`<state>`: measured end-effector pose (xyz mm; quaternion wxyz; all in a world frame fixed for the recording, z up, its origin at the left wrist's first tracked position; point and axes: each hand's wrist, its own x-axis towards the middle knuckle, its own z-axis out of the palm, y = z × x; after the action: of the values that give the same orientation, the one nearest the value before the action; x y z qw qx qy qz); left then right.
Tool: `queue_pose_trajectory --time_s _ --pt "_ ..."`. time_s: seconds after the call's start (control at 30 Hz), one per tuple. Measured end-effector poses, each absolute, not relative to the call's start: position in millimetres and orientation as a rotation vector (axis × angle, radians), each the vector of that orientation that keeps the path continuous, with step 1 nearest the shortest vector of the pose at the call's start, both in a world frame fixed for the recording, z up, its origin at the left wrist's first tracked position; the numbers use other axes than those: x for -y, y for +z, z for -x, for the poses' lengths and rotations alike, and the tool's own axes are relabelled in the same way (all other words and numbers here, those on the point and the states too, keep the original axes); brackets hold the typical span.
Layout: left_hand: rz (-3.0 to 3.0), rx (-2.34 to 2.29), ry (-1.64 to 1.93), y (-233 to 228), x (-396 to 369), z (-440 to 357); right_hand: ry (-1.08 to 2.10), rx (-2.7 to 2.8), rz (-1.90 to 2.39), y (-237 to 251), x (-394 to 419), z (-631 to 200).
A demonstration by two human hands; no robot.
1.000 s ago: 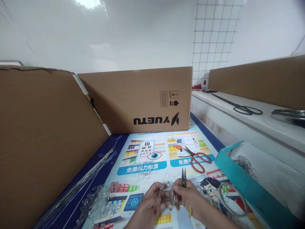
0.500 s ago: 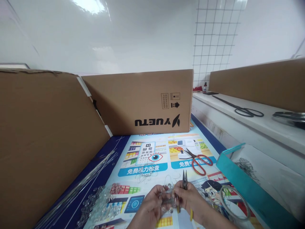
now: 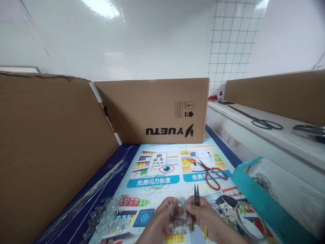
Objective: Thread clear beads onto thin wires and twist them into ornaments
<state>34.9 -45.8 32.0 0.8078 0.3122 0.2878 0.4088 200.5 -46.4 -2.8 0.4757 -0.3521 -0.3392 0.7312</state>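
The left hand (image 3: pixel 161 212) pinches the beaded piece (image 3: pixel 179 220); the right hand (image 3: pixel 201 211) grips pliers (image 3: pixel 197 195), thumb at the piece's right side. Seemingly wire is being worked; next calls for steady fingertips. Beads (image 3: pixel 109 215) lie left.

A wire-strung beadwork piece (image 3: pixel 179 218) of clear, round beads forms an open, see-through frame, pinched between the left hand (image 3: pixel 163 217) and right hand (image 3: pixel 203 212); finer detail blurs. Needle-nose pliers (image 3: pixel 197 197) with yellow grips rest in the right hand, dark jaws pointing away, tips slightly apart.
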Motion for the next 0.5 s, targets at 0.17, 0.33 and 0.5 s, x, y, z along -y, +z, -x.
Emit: queue_pose_trajectory --time_s 0.17,0.33,0.5 --pt "-0.674 -0.692 0.876 26.0 45.9 -33.6 1.734 0.999 0.947 -2.4 47.2 -200.9" --pt "-0.744 -0.677 0.892 22.7 44.7 -32.9 1.659 1.152 1.037 2.3 49.1 -200.4" --pt "-0.814 -0.701 0.889 24.8 45.3 -31.0 1.636 1.199 1.055 7.8 52.3 -199.2"
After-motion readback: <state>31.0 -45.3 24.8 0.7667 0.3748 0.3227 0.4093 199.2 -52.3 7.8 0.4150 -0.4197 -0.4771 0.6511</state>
